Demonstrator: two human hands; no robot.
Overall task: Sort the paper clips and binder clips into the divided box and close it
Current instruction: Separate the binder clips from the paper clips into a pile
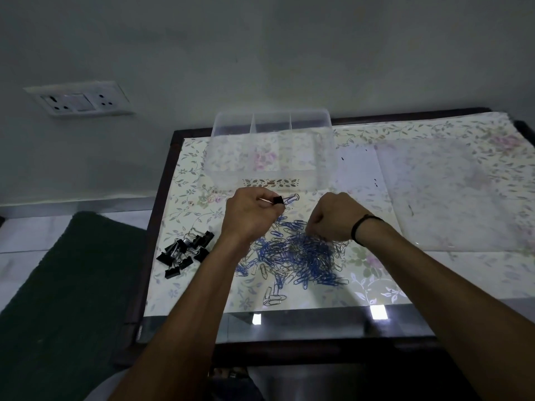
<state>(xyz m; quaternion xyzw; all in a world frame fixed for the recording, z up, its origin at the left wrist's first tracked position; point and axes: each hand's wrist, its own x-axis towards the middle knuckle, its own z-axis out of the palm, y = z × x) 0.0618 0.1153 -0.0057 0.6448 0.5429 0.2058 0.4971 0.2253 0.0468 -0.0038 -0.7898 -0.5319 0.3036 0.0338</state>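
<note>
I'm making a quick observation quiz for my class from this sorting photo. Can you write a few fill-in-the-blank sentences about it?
1. The left hand pinches a black ____ clip above the pile.
2. The clear divided box holds ____ clips so far.
3. The loose paper clips are silver and ____.
4. The heap of black binder clips lies to the ____ of the paper clips.

Missing words: binder; no; blue; left
</note>
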